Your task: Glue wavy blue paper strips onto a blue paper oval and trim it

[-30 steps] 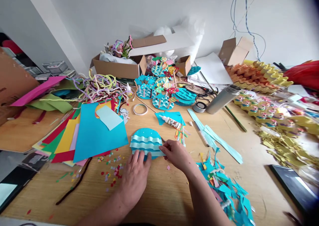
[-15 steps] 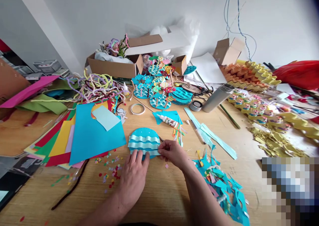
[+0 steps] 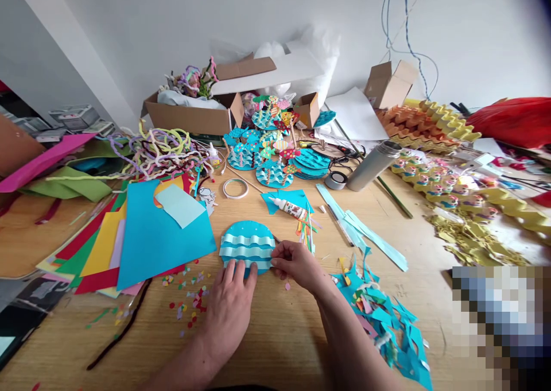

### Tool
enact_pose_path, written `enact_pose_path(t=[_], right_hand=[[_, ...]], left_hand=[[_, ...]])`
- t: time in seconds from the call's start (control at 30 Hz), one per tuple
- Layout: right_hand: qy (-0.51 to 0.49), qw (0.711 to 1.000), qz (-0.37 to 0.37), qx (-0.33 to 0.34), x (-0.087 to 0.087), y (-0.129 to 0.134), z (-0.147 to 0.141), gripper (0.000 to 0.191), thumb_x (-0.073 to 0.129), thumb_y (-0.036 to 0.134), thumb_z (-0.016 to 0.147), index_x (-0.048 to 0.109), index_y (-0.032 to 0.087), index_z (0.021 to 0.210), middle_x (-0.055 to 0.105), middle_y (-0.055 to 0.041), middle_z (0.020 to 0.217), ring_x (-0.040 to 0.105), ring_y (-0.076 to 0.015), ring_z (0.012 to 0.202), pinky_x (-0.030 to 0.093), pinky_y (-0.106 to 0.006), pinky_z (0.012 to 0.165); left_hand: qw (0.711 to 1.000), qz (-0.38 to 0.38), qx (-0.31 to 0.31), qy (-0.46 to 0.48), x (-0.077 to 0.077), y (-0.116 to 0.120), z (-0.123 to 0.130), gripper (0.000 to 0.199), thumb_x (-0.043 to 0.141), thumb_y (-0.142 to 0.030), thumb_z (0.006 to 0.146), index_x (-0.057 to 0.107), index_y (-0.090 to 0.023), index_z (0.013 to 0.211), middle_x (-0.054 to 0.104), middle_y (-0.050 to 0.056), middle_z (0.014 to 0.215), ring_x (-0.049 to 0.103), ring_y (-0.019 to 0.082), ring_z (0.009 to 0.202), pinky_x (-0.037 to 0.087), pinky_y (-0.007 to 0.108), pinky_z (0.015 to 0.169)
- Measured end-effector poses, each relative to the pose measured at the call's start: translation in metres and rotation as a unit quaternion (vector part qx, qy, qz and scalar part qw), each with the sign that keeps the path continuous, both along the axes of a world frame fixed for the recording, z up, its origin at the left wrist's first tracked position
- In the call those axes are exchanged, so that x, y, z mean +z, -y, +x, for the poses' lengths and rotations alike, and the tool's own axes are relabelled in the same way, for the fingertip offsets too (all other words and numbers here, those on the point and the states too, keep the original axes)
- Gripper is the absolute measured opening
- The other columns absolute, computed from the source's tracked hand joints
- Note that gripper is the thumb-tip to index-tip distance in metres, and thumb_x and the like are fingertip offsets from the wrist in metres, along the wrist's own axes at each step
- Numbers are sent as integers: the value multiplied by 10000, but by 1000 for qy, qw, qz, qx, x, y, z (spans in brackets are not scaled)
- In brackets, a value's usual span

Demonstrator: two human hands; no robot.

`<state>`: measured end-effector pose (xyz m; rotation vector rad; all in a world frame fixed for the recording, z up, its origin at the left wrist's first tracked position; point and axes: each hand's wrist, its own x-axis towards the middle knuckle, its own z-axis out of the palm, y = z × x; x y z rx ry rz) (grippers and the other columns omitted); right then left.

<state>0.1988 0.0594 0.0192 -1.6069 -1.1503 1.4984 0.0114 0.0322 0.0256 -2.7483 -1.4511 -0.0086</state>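
A round blue paper disc [image 3: 247,229] lies on the wooden table [image 3: 275,345], crossed by wavy light-blue paper strips [image 3: 247,240]. My left hand [image 3: 232,293] rests its spread fingertips on the disc's lower edge and lowest strip. My right hand [image 3: 297,264] pinches the right end of that lowest strip at the disc's edge. Behind the disc, a white glue bottle [image 3: 293,208] lies on a piece of blue paper [image 3: 301,197]. Cut light-blue strips [image 3: 374,242] lie to the right.
Coloured paper sheets [image 3: 167,247] are stacked at left, near pipe cleaners [image 3: 159,150]. A metal flask [image 3: 372,167] leans behind a tape roll [image 3: 336,179]. Blue scraps [image 3: 404,333] lie right of my right arm. Finished paper pieces [image 3: 275,173] and a cardboard box [image 3: 189,116] stand at the back.
The view has shifted slightly. Both hands hold nearly the same place on the disc, with the right fingers a little closer in at the strip's end.
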Motion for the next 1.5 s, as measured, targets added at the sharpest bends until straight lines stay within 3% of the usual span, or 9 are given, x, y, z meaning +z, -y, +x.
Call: enact_pose_path(t=[0.13,0.33,0.57,0.8,1.03,1.3,1.5], right_hand=[[-11,1000,8,-12,-1,-1,-1,100,613,223,681,525,186,710,568,65,506,546,-89,448,456,-188,432],[-25,999,6,23,-1,2,5,144,639,262,656,512,193,669,578,55,492,490,-94,388,408,-198,343],[-33,998,23,56,-4,2,1,157,628,277,698,532,194,790,631,44,581,628,-132,529,492,-220,469],[43,998,39,18,-8,3,-3,116,554,160,731,484,208,809,583,66,577,622,-129,506,485,-217,440],[137,990,35,-6,-3,4,-7,222,568,76,718,434,227,810,547,86,539,548,-117,401,330,-172,294],[209,977,38,-3,-6,4,-9,228,609,67,720,462,208,824,581,73,598,531,-80,423,336,-172,384],[252,967,47,0,-5,3,-10,206,636,89,721,498,192,833,611,45,636,578,-103,538,351,-188,471]], left_hand=[[1000,4,-2,-3,0,0,0,469,440,-59,836,555,-191,1271,571,123,1078,491,273,1018,475,447,864],[1000,7,-2,-3,0,-1,0,467,435,-57,838,556,-188,1269,576,119,1079,495,270,1013,472,439,872],[1000,5,-1,-4,-1,0,-1,458,437,-62,842,565,-193,1262,578,118,1085,501,273,1014,474,439,874],[1000,-4,0,-9,1,-1,1,472,430,-65,849,544,-197,1287,578,113,1054,505,273,1002,475,441,864],[1000,0,2,-5,-4,-1,-1,466,455,-95,851,536,-209,1296,568,110,1080,494,278,1023,464,446,881],[1000,1,0,-1,-4,-1,-2,463,451,-82,850,546,-200,1288,575,116,1076,497,280,1025,470,453,883],[1000,0,-1,0,-5,-1,-2,466,454,-83,851,542,-197,1294,576,120,1097,497,281,1037,473,451,886]])
